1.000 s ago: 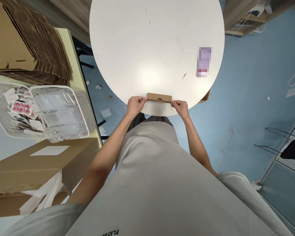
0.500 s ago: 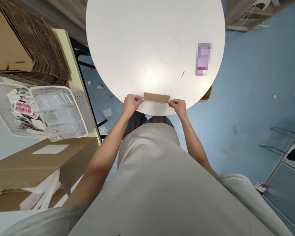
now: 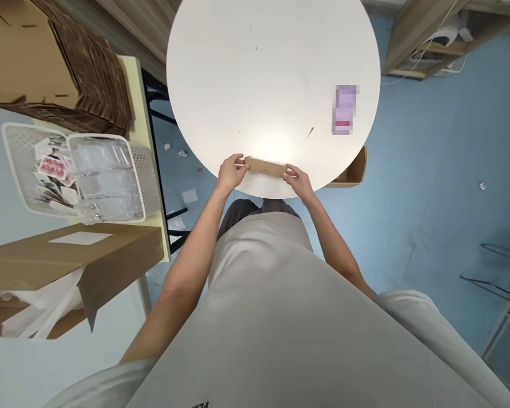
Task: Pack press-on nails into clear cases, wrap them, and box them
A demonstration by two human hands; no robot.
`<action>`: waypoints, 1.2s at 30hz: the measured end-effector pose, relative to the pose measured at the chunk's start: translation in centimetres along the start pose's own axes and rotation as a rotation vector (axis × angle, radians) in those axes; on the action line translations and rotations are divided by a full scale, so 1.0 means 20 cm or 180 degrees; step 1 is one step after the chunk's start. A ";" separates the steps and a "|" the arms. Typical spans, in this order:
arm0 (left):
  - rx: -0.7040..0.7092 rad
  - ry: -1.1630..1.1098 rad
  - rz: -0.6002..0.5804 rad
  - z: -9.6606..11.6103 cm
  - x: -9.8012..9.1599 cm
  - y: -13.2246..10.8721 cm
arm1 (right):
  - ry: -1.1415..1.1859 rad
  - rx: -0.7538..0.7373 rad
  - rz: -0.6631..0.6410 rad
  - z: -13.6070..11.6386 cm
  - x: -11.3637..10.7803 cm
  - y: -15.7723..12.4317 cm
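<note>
Surface [image 3: 221, 73] is round and white, with some pixelated purple thing [image 3: 344, 109] over by the right edge. Slim cardboard box [image 3: 266, 166] is right by the near edge, left hand [image 3: 232, 171] fingers pinching one end, right hand [image 3: 298, 182] fingers gripping the other. Can't tell if it's touching down.

A round white table [image 3: 212, 73] stands over blue floor [image 3: 408, 209] (lightly littered)

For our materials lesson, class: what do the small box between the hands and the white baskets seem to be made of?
The small box looks like cardboard, matte, judging by its plain brown face. The white baskets are probably moulded plastic, smooth-looking, given their walls' many small holes.
</note>
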State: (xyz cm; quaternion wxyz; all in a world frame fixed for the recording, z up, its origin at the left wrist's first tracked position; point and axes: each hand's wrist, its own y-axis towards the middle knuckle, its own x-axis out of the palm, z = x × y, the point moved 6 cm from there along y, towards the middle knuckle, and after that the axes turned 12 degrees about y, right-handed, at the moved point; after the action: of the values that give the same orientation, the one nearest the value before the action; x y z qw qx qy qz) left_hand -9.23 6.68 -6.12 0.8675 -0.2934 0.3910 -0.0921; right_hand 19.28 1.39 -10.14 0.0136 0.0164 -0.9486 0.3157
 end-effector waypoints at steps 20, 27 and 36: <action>0.0894 -0.0173 -0.0019 0.63 1.01 -0.91 | 0.0367 0.0023 0.0930 0.37 -1.05 -0.86; 0.0889 -0.0047 -0.0499 0.84 1.36 -0.95 | 0.0435 0.0196 0.1558 0.39 -1.48 -0.90; -0.0113 -0.0724 -0.0863 1.16 2.02 -0.58 | 0.0345 0.0783 0.1890 0.43 -2.17 -0.54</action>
State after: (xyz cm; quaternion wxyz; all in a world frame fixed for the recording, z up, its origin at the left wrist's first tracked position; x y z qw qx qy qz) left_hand 35.89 -8.21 -12.50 0.8805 -0.3672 0.2487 -0.1675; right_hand 62.87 -11.50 -12.12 -0.0307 -0.2763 -0.8646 0.4185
